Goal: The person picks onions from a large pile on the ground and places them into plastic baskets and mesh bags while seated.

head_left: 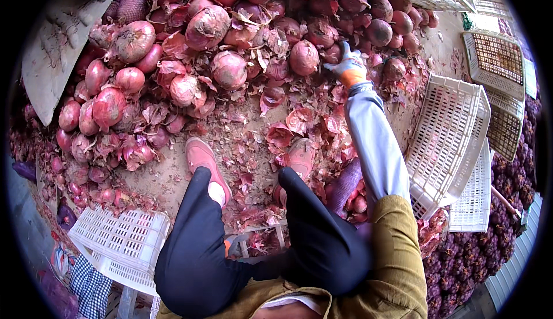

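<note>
My right hand [349,68], in a pale grey-blue glove with an orange cuff, reaches out to the front edge of a big heap of red onions [209,27]. Its thumb and forefinger are spread apart beside a small red onion [331,53]; no onion is seen held in it. Larger onions, such as a round one [304,57] to its left, lie close by with dry skins. Between my knees shows a small orange and grey patch that looks like my left hand's glove [230,244]; my thigh hides most of it, fingers included.
Loose onion skins [247,140] litter the ground around my pink shoes. White plastic crates [446,140] stand at the right, and another crate [124,238] is at the lower left. A purple mesh bag [344,188] lies by my right knee. Bagged onions [472,267] are stacked at the far right.
</note>
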Tool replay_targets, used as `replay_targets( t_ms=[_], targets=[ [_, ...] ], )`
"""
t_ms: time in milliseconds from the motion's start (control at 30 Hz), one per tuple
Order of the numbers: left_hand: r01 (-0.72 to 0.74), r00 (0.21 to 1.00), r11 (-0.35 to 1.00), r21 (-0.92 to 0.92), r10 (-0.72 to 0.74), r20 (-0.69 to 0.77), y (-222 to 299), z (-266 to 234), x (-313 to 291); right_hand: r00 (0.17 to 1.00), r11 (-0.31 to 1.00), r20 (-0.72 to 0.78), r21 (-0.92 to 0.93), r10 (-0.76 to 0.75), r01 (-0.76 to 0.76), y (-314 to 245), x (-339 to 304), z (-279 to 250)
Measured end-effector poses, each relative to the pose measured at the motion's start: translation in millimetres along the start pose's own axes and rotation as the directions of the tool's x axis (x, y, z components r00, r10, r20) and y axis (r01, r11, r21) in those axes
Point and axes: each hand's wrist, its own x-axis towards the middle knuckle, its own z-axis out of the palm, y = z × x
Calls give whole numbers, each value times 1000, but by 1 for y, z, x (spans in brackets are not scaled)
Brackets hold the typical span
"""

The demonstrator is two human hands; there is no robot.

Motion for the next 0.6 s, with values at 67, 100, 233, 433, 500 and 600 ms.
replay_targets(
  t_ms=[67, 100, 233, 433, 500, 600],
  targets=[
    [50, 999, 999, -9, -50, -3, -7, -14, 1, 995, 957, 62, 277, 74, -89, 17, 6, 18],
    [77, 997, 997, -15, -77, -8, -10, -21, 2, 992, 907, 84, 403, 94, -120, 24, 5, 25],
    [187, 982, 981, -46, -189, -30, -19, -49, 3, 951, 492, 246, 815, 186, -306, 28, -21, 42],
    [242, 967, 969, -49, -245, -63, -30, -90, -3, 939, -368, 343, 873, -4, -321, 16, -68, 21],
    [229, 969, 972, -45, -232, -87, -40, -103, -6, 957, -602, 269, 749, -105, -276, -3, -92, -9],
    [178, 976, 983, -47, -183, -118, -58, -109, -9, 932, -686, -8, 680, -362, -260, 0, -112, -9]
  ],
)
